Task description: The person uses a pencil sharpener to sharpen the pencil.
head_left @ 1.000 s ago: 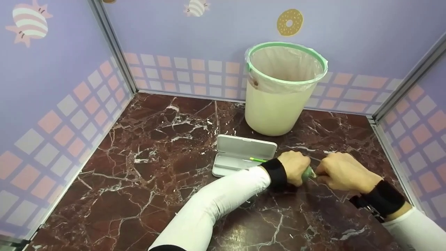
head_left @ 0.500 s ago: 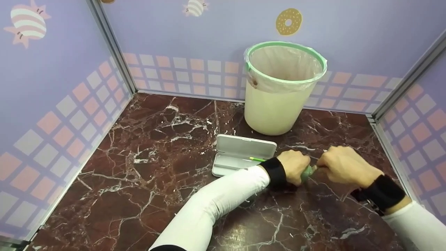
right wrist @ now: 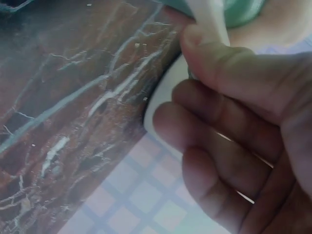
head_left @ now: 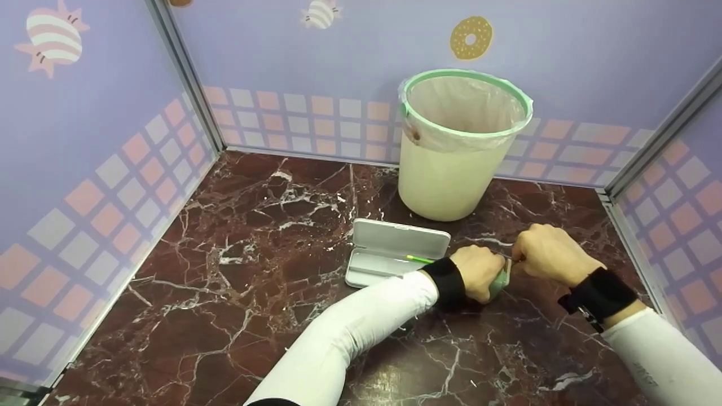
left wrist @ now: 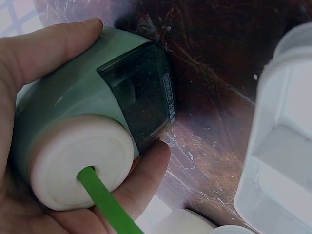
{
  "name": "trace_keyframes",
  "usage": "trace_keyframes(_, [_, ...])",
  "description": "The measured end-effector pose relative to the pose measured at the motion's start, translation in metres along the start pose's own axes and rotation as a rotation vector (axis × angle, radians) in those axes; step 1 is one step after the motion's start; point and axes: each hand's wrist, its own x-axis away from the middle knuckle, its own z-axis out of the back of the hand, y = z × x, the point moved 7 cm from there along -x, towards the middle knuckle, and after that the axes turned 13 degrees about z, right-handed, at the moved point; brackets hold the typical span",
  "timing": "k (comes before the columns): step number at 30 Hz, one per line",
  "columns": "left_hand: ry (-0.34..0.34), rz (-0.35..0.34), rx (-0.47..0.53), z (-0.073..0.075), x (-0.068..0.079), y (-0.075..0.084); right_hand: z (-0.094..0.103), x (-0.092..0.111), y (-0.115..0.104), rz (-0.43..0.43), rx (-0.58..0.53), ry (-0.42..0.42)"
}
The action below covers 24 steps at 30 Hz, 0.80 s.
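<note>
My left hand (head_left: 476, 272) grips a green hand-crank pencil sharpener (left wrist: 68, 105), thumb on one side and fingers underneath. A green pencil (left wrist: 108, 202) sticks out of the hole in its pale round front. The dark see-through shavings drawer (left wrist: 141, 92) faces the camera in the left wrist view. In the head view, the pencil's yellow-tipped end shows beyond my left wrist and overlaps the pencil case. On the sharpener's far side, my right hand (head_left: 555, 254) pinches the crank (right wrist: 210, 17) between thumb and index finger, the other fingers curled below. The crank's knob is hidden in that grip.
An open grey-white pencil case (head_left: 397, 237) lies just left of my left hand. Behind it stands a cream bin (head_left: 443, 180) with a green rim and a plastic liner. White scraps dot the marble-patterned table (head_left: 271, 242). Patterned panels (head_left: 293, 62) enclose the back and sides.
My right hand has moved up and away from me, and the crank arm has swung round with it. My left hand holds the sharpener in nearly the same place.
</note>
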Motion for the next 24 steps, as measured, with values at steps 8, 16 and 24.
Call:
trace_keyframes(8, [-0.003, -0.011, 0.0, -0.001, 0.001, -0.001, -0.027, -0.005, 0.006, 0.024, -0.024, -0.003])
trace_keyframes(16, [-0.011, -0.006, 0.005, 0.002, -0.001, -0.002, -0.034, -0.001, 0.007, 0.015, -0.059, 0.021])
trace_keyframes(24, [-0.018, -0.01, 0.016, 0.0, -0.001, -0.002, -0.042, 0.007, 0.006, 0.04, -0.137, 0.087])
